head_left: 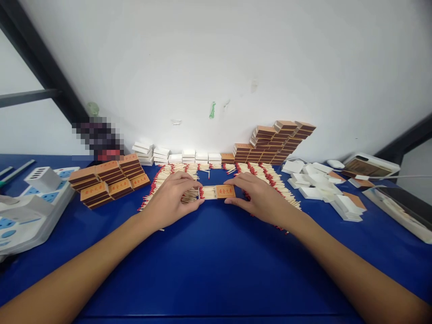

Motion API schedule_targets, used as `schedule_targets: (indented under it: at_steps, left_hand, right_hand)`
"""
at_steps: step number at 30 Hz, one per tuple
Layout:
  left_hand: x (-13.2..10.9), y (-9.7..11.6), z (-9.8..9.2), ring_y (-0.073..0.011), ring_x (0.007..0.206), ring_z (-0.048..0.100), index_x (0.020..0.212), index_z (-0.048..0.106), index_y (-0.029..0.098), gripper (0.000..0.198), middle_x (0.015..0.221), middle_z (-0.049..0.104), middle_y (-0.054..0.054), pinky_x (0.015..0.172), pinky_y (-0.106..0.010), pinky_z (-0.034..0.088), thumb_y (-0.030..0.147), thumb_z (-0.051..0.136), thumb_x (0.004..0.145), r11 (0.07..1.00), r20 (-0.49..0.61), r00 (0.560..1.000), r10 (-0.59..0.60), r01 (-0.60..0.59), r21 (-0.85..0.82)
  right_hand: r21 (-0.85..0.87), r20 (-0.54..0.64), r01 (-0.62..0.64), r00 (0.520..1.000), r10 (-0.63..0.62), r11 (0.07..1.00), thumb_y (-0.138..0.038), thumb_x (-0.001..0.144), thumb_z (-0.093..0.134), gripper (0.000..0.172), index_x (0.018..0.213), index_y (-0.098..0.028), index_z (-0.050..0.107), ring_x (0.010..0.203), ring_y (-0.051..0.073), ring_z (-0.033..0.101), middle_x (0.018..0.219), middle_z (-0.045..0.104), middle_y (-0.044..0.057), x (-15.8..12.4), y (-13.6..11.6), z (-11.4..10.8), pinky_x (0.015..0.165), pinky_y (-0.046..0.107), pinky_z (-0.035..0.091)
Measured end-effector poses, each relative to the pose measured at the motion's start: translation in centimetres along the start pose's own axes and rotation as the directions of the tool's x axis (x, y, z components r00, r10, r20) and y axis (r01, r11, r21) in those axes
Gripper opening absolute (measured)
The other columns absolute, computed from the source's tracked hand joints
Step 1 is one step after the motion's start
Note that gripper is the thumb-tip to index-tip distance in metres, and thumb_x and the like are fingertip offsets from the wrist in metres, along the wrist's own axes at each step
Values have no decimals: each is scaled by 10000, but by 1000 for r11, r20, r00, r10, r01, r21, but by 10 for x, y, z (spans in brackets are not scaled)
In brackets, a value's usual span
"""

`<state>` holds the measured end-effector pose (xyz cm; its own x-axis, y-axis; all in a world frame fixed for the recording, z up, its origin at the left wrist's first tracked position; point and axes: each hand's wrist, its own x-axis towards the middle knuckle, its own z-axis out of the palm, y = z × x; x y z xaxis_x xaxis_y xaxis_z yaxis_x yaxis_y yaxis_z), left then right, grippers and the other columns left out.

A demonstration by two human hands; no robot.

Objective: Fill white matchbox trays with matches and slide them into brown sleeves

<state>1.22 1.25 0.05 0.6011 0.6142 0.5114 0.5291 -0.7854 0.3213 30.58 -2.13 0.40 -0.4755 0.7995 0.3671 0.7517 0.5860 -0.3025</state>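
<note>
Between my two hands is one matchbox, partly slid apart. Its white tray (208,192), filled with red-tipped matches, sticks out to the left of the orange sleeve (225,191). My left hand (175,195) pinches the tray's left end between thumb and fingers. On the other side, my right hand (256,196) grips the sleeve by its right end. Rows of loose matches (270,177) lie on the blue table behind and beside both hands, partly hidden by them.
Filled-looking matchboxes are stacked high against the wall (276,141), with another stack (110,180) at left. White trays (162,155) stand along the wall; more trays (313,180) lie scattered at right. A power strip (43,202) sits far left, a phone (411,204) far right.
</note>
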Motion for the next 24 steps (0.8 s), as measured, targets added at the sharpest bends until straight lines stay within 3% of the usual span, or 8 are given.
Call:
schedule_targets:
  at_steps: [9, 19, 24]
  left_hand:
    - [1, 0, -5, -254, 1118, 694, 1211, 762, 272, 320, 1211, 714, -76, 1007, -451, 578, 419, 775, 927, 987, 26, 992, -120, 123, -100]
    - [5, 3, -8, -230, 1066, 702, 1181, 757, 260, 270, 1165, 750, -56, 971, -446, 574, 384, 768, 941, 965, 40, 988, -151, 157, -211]
    - [5, 4, -6, -231, 1073, 714, 1184, 767, 254, 299, 1181, 758, -62, 974, -434, 586, 395, 792, 921, 956, 29, 989, -146, 148, -252]
  right_hand:
    - [12, -30, 3, 1000, -3, 1000, -452, 999, 681, 356, 1288, -245, 684, 1084, 296, 698, 1188, 733, 125, -1, 0, -1, 915, 455, 594]
    - [22, -89, 2, 996, 0, 1000, -486, 1001, 675, 409, 1300, -209, 693, 1027, 287, 705, 1124, 736, 131, -3, -4, -3, 911, 459, 594]
    - [25, -115, 8, 993, -5, 1000, -501, 999, 670, 393, 1303, -253, 695, 1029, 283, 707, 1167, 730, 120, -4, -7, -3, 933, 460, 589]
